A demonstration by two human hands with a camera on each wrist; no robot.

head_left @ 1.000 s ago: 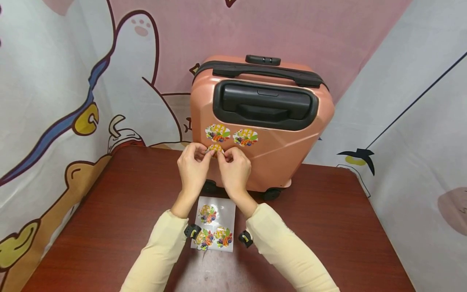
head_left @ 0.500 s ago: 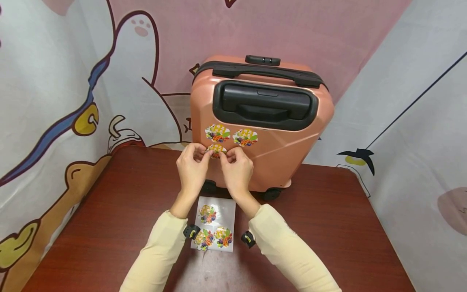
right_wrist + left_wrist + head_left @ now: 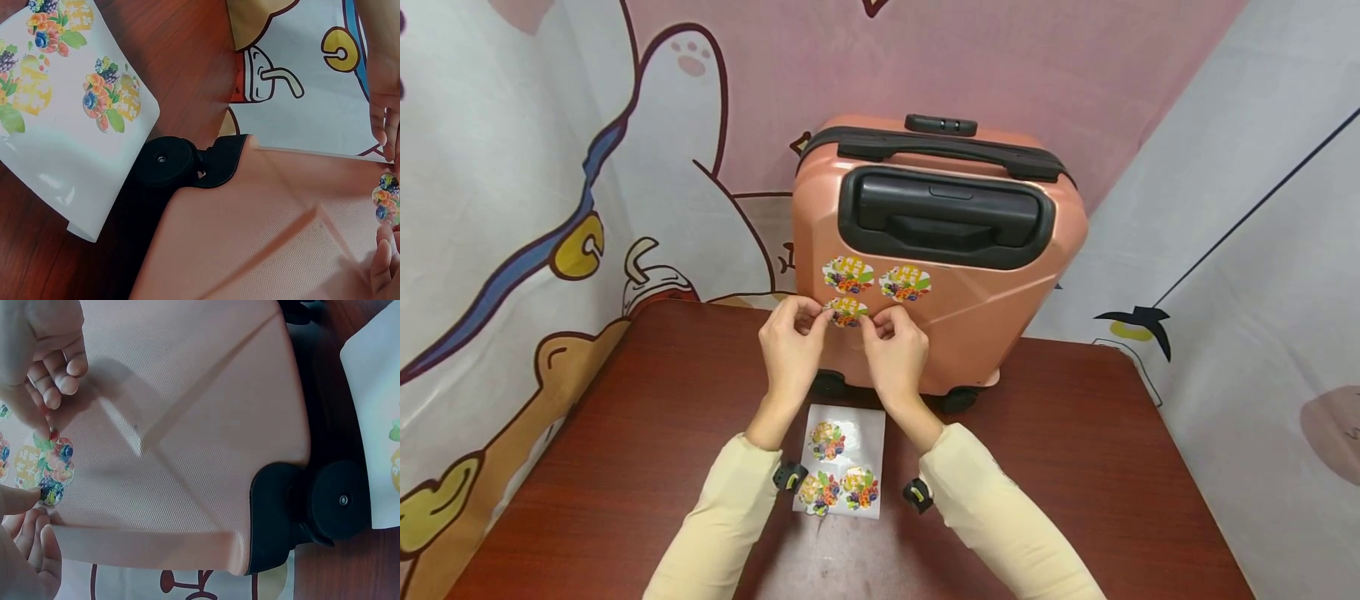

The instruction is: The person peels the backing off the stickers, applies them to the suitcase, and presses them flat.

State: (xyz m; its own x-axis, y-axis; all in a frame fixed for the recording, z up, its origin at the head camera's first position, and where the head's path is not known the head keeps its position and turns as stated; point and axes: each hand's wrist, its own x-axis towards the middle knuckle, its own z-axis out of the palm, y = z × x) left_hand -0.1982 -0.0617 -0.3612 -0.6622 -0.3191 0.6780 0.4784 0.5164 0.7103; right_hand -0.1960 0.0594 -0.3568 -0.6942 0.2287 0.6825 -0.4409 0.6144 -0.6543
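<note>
A fruit-print sticker (image 3: 847,312) lies against the front of an upright pink suitcase (image 3: 970,321), below two similar stickers, one at left (image 3: 847,275) and one at right (image 3: 906,284). My left hand (image 3: 792,346) touches its left edge with the thumb. At the opposite edge, the thumb of my right hand (image 3: 897,354) rests on it. In the left wrist view the thumbs meet the sticker (image 3: 53,464) from opposite sides, and the right hand's other fingers (image 3: 53,378) stay off it. Part of the sticker's edge is hidden under the thumbs.
A white backing sheet (image 3: 865,425) with several fruit stickers lies on the dark red table (image 3: 685,417) before the suitcase. Black wheels (image 3: 958,398) stand at the suitcase's base. A cartoon-printed cloth (image 3: 760,100) hangs behind and at both sides.
My hands have drawn apart, the left slightly leftward and the right further rightward, with thumbs sliding out across the sticker. More of its face shows now. The suitcase stays put.
</note>
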